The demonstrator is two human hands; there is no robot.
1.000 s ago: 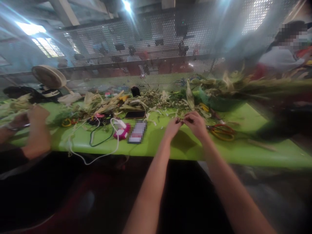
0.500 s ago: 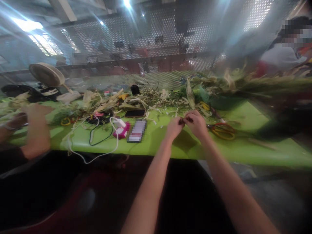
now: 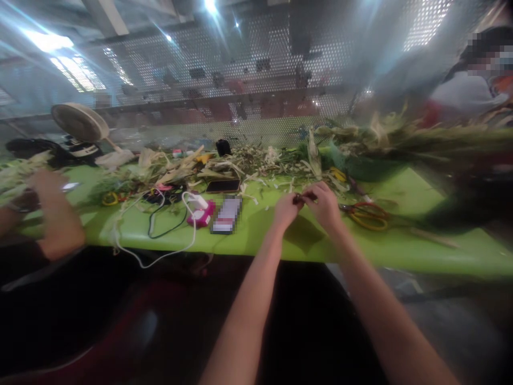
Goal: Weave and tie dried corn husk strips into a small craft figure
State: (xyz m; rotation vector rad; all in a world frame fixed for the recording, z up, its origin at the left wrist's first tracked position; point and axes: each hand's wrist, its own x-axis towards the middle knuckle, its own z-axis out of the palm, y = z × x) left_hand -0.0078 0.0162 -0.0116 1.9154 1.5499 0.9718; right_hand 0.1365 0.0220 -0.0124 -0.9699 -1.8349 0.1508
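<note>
Over the green bench (image 3: 256,232), the left hand (image 3: 285,210) and right hand (image 3: 325,205) seem to pinch a small dark bit (image 3: 297,199), fingers nearly closed. It might slip, being so tiny. The right hand might bump the scissors (image 3: 371,216) just beside it.

Bright green table (image 3: 256,235) running full width here. Perforated metal screen (image 3: 256,80) rising right behind it, holes catching light. Pale beam (image 3: 106,16) up top left, slanted window (image 3: 78,74) glowing below. White lamp (image 3: 210,5) flaring overhead, streaks spreading. Floor area beneath table dark, detail hard to tell.
</note>
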